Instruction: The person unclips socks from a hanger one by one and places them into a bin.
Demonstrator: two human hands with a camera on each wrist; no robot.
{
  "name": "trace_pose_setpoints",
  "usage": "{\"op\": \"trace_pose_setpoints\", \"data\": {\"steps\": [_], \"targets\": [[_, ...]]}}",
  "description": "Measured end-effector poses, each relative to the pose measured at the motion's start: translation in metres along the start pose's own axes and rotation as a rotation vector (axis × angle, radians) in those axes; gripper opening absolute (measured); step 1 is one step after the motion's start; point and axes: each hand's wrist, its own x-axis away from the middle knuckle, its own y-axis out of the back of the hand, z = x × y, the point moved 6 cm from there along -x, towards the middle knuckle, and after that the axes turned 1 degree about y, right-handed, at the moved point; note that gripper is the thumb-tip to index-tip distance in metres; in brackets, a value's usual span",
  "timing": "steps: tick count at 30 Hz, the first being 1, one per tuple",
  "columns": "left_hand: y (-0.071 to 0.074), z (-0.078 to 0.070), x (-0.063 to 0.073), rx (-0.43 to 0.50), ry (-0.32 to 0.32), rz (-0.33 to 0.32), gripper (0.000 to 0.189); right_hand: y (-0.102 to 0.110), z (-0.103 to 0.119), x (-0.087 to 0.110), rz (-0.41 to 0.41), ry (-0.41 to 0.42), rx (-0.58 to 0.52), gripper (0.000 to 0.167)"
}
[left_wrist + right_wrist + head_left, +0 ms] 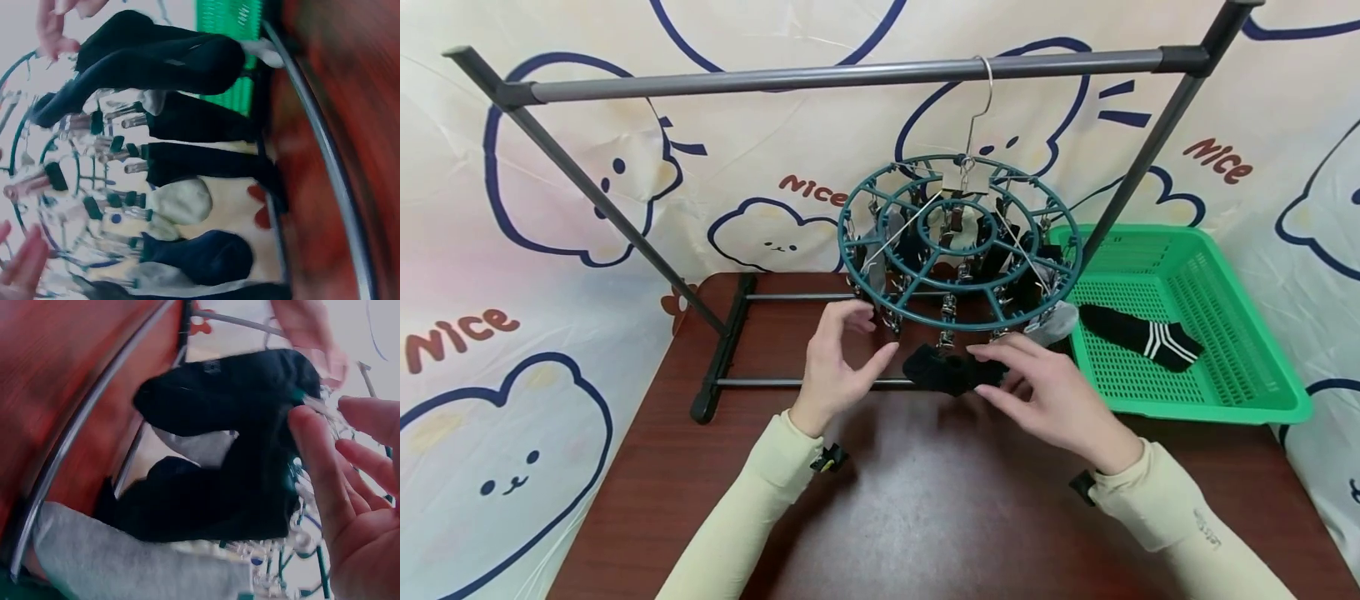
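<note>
We see two bare hands under a round teal clip hanger (916,287), whose hook sits at its twelve o'clock, over a grey rail (820,78). Black sockwear (940,371) hangs from a clip at the ring's six o'clock; we cannot tell whether it is one folded sock or two. The right hand (1048,392) is at five o'clock, thumb and fingertips apart and gripping nothing that we can make out, right beside the sockwear's edge; whether they touch it we cannot tell. The left hand (842,358) is between seven and eight o'clock, holding nothing, its thumb spread from loosely bent fingers. Around the ring we see more clipped socks, including a grey sock (1052,323) at four o'clock. Farther out at four o'clock, a green basket (1232,387) holds a black sock with white stripes (1138,335) on the brown table (955,508).
</note>
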Motion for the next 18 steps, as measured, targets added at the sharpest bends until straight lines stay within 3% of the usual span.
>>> {"op": "trace_pose_setpoints", "data": {"steps": [3, 5, 8, 12, 18], "targets": [[-0.002, -0.020, 0.002, -0.079, -0.195, -0.035, 0.037, -0.011, 0.001, -0.003, 0.005, -0.007, 0.027, 0.057], [-0.007, -0.028, 0.001, -0.106, -0.250, 0.001, 0.035, -0.016, 0.001, -0.006, 0.009, -0.030, 0.048, 0.063], [-0.014, -0.029, -0.001, -0.130, -0.216, 0.083, 0.041, -0.024, -0.002, -0.013, 0.028, -0.072, 0.077, 0.065], [-0.020, -0.025, 0.000, -0.141, -0.146, 0.161, 0.052, -0.035, -0.008, -0.024, 0.073, -0.128, 0.037, 0.051], [-0.032, -0.028, -0.002, -0.071, -0.105, 0.239, 0.056, -0.045, -0.016, -0.035, 0.126, -0.188, -0.206, 0.025]]}}
